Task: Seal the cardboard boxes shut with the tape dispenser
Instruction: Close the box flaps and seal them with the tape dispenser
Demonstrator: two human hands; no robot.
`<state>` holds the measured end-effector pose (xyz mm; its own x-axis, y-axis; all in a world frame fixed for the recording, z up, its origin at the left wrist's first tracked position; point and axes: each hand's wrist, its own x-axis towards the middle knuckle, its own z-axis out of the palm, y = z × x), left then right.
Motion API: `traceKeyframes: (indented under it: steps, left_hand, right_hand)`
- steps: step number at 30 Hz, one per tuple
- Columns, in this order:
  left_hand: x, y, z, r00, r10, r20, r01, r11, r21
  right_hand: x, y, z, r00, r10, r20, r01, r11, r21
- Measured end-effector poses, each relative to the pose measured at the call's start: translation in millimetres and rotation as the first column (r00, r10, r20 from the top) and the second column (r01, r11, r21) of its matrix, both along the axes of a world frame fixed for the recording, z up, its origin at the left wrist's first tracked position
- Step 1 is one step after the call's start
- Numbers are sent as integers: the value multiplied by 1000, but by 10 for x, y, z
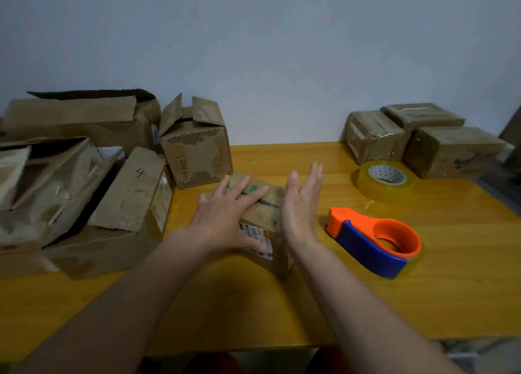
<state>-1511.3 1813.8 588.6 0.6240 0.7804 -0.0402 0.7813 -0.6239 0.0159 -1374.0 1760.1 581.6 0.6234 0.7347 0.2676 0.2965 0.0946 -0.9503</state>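
Left fingers (245, 187): straight, spread wide, laid flat on top of the small box; thumb reaching down over the white label at the near face.
Left hand (225, 218): palm down, pressing on the box lid, holding nothing.
Right fingers (315, 176): straight, held close together, pointing toward 12 o'clock.
Right hand (300, 207): turned on edge, palm facing 9 o'clock, right at the box's 3 o'clock side; contact with the cardboard cannot be told. Nothing held.
Small box (265, 212): at table centre between both hands, flaps down, dark seam across the top, green mark near the far end, white printed label on the near side.
Tape dispenser (375, 239): orange and blue, lying on the table at 3 o'clock of the small box, just beside the right wrist, untouched.
Tape roll (384, 180): clear-brown, lying flat at 1 o'clock of the small box, beyond the dispenser.
Sealed boxes (423, 139): three taped boxes grouped at 2 o'clock, against the wall, just behind the roll.
Open boxes (84, 170): a heap at 9 to 10 o'clock, flaps loose; one marked "4" leaning on the rest.
Upright open box (196, 150): at 11 o'clock, flaps standing up, just behind the small box.
Table (282, 303): yellow wood, bearing everything.
Wall (253, 49): pale, plain, at 12 o'clock.
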Motion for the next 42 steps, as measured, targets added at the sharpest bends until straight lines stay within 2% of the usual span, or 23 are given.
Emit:
traceKeyframes:
  steps: [3,5,7,9,10,12,14,16,18,20,21,24,26,29,31,32,35,38,40,42]
  left_hand:
    - [32,-27,7,999,42,13,-42,999,16]
    - [62,-65,17,996,87,15,-87,996,23]
    - [102,-111,45,989,148,14,-148,989,24]
    - [150,-203,87,975,223,8,-223,974,28]
    - [178,-265,90,967,253,6,-253,966,46]
    - [214,-389,50,963,269,9,-268,955,124]
    - [199,-464,52,969,246,10,-242,945,221]
    - [130,-453,112,981,195,7,-190,945,264]
    - [51,-398,165,991,123,47,-129,976,177]
    - [8,-365,157,985,68,158,-71,997,10]
    - [9,-361,128,979,58,197,-55,998,-25]
    - [58,-359,26,982,87,169,-96,994,45]
    - [112,-372,-4,977,172,129,-183,980,78]
    - [237,-467,55,934,351,62,-355,932,69]
    - [276,-547,122,916,402,0,-402,915,-13]
    - [261,-562,168,917,400,2,-398,913,-89]
    - [135,-517,332,909,393,135,-340,890,-304]
    - [99,-292,416,868,391,305,-291,900,-323]
    - [177,-193,359,784,413,464,-161,856,-491]
    - [306,-192,210,648,514,563,-23,752,-659]
  right_hand:
    - [3,35,-55,994,-35,-106,39,998,44]
    - [28,15,-139,981,7,-196,-2,1000,25]
    - [86,-44,-234,953,117,-279,-132,991,-34]
    - [157,-127,-256,888,230,-399,-287,954,-89]
    - [194,-164,-251,856,225,-465,-301,949,-96]
    - [284,-192,-204,832,118,-543,-172,984,-49]
    - [328,-209,-103,904,55,-424,-68,998,-16]
    - [308,-210,-78,980,-14,-199,2,998,-59]
    - [279,-201,-146,992,-99,-80,95,994,-54]
    - [236,-163,-222,980,-181,-88,179,983,-28]
    - [213,-129,-257,964,-245,-107,243,969,-32]
    - [113,-18,-325,887,-428,-172,428,903,-42]
    - [100,52,-348,902,-371,-220,377,926,-15]
    - [200,140,-284,965,-119,-234,81,983,-164]
    - [306,161,-211,975,-17,-222,-48,958,-281]
    - [358,149,-178,976,-31,-217,-39,949,-312]
    - [452,26,-100,977,-88,-194,30,959,-280]
    - [374,-128,-8,997,22,-78,-40,969,-243]
    - [317,-168,28,987,146,-71,-160,946,-283]
    - [316,-191,28,970,238,-44,-238,909,-343]
